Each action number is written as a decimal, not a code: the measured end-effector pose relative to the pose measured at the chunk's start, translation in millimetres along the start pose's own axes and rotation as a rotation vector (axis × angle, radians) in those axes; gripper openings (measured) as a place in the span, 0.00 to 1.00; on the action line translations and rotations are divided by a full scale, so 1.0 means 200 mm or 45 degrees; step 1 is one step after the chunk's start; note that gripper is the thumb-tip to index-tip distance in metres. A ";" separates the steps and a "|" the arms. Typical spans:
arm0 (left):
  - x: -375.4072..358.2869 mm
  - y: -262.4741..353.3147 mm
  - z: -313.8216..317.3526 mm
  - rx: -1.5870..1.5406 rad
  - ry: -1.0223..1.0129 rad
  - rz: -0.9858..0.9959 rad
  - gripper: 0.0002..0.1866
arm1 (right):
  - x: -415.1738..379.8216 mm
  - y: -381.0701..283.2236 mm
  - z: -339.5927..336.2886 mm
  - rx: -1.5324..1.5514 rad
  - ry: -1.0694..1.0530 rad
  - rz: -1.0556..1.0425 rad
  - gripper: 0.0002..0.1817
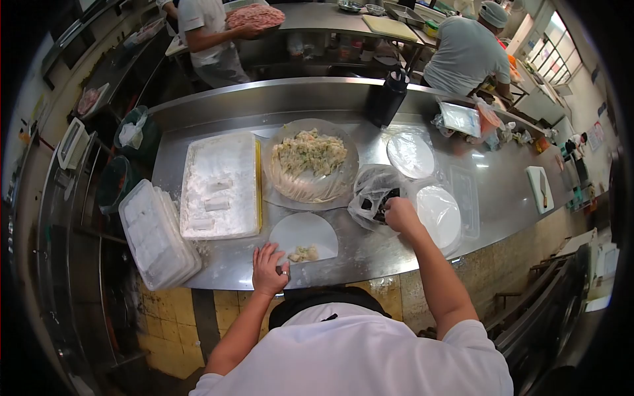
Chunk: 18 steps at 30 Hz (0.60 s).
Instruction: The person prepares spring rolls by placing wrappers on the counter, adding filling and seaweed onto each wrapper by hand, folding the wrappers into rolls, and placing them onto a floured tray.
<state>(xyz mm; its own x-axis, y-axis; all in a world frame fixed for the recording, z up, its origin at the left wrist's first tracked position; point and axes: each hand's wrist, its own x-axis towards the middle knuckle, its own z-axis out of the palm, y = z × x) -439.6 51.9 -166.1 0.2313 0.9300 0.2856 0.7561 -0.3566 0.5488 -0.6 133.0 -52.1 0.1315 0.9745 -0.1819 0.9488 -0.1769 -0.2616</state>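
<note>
My left hand (269,269) rests on the steel table's near edge with its fingers stretched out. Its fingertips lie beside the left edge of a thin white round wrapper (300,231), straight-cut along its near side. A small heap of pale filling (304,253) sits on that wrapper. My right hand (401,214) dips into an open clear plastic bag (362,188) of dark pieces, its fingers curled and their tips hidden. Behind the wrapper stands a wide bowl (307,191), lined with plastic, holding more chopped filling (310,152).
A floured tray (221,158) with several white rolls stands left, beside stacked lidded containers (155,234). Plastic-covered white wrapper stacks (438,218) lie right. A dark bottle (389,99) stands at the back; a knife lies on a small board (539,189). Co-workers (465,53) work beyond.
</note>
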 end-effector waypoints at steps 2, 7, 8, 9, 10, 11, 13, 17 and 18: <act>0.00 0.01 0.01 0.013 0.009 -0.008 0.20 | 0.07 0.00 0.01 -0.186 -0.195 0.071 0.17; -0.01 0.01 0.01 -0.001 0.018 -0.010 0.20 | 0.14 -0.05 0.03 -0.366 -0.389 0.087 0.15; 0.00 0.01 0.00 -0.002 0.017 -0.011 0.20 | 0.17 -0.01 0.07 -0.382 -0.438 0.081 0.14; 0.00 0.01 0.00 -0.013 0.022 -0.012 0.19 | 0.19 -0.04 0.05 -0.399 -0.487 0.076 0.14; 0.00 0.02 0.00 -0.024 0.026 -0.011 0.19 | 0.18 -0.05 0.04 -0.373 -0.505 0.058 0.15; 0.00 0.02 0.00 -0.035 0.030 -0.010 0.19 | 0.17 -0.05 0.01 -0.348 -0.523 0.040 0.15; 0.00 0.01 0.00 -0.035 0.034 -0.006 0.19 | 0.17 -0.06 0.00 -0.243 -0.507 0.001 0.15; 0.00 0.01 0.00 -0.030 0.035 0.000 0.19 | 0.18 0.07 0.12 0.086 -0.416 -0.043 0.15; 0.00 0.01 0.00 -0.028 0.035 -0.001 0.19 | 0.18 0.07 0.13 0.171 -0.403 -0.045 0.16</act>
<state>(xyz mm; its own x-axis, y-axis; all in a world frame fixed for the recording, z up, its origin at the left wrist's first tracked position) -437.9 52.2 -165.5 0.2137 0.9275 0.3067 0.7426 -0.3582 0.5658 9.8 162.8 -86.0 -0.0164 0.8929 -0.4500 0.9023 -0.1807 -0.3914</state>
